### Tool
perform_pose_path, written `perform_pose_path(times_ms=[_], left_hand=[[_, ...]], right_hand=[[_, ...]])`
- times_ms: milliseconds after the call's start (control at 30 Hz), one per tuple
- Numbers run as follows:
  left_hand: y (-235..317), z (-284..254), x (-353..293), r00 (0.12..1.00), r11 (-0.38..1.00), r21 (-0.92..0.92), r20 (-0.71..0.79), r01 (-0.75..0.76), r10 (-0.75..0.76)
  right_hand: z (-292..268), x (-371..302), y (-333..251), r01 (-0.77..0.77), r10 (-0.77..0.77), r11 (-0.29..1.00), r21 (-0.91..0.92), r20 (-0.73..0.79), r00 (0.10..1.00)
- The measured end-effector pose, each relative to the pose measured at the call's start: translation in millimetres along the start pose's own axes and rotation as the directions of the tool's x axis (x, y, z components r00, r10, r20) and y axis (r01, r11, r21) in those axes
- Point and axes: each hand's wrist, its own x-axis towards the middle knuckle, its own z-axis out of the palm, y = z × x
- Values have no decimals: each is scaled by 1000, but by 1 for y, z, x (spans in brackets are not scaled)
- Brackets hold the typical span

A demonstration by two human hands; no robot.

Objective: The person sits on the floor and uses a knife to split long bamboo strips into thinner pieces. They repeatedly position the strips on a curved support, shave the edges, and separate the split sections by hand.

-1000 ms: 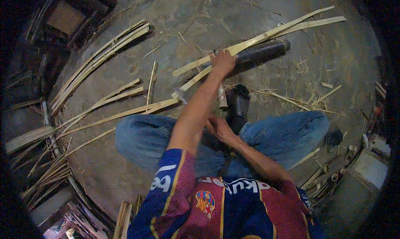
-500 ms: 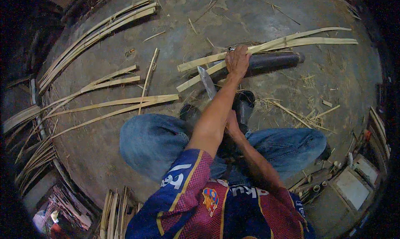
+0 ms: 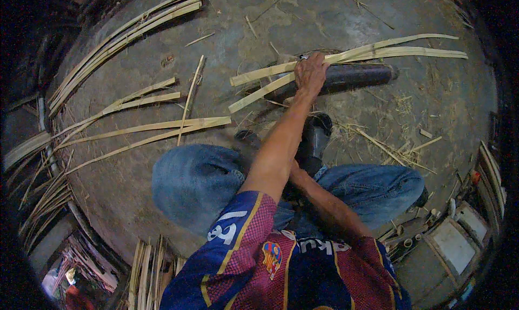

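Note:
My left hand (image 3: pixel 311 74) is closed around two split bamboo strips (image 3: pixel 400 47) that cross beneath it. Their left ends spread apart, and the right parts run beyond a dark, smooth log (image 3: pixel 361 76) lying just below. A dark boot (image 3: pixel 315 137) stands between my left forearm and the bent right knee. My right hand (image 3: pixel 295 172) is tucked under the left forearm; only the wrist part shows, and its fingers are hidden, so whatever it holds cannot be seen.
More bamboo strips lie on the concrete floor at left (image 3: pixel 143 125) and far left (image 3: pixel 127 42). One thin stick (image 3: pixel 191 99) crosses them. Shavings and offcuts (image 3: pixel 403 150) litter the right side. Upright bamboo pieces (image 3: pixel 145 275) stand at lower left, and framed panels (image 3: pixel 454 245) lean at lower right.
The knife blade that showed left of my left forearm is out of sight now. My right hand has drawn back under the forearm. My left hand keeps its hold on the strips.

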Motion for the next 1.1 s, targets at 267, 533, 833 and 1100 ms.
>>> perform_pose_path(times_ms=[267,533,833,1100], left_hand=[[9,-12,28,920,980,186,368,71,-136],[15,-16,19,924,993,18,365,119,-117],[14,-13,10,971,1000,-12,237,24,-21],[13,-13,6,985,1000,-30,172,4,1]], right_hand=[[-30,25,30,-56,55,998,-6,-98,994],[-43,20,-14,149,-234,967,-205,-499,834],[-36,25,0,-44,45,999,13,-361,931],[-24,21,2,77,-74,997,-9,-386,920]])
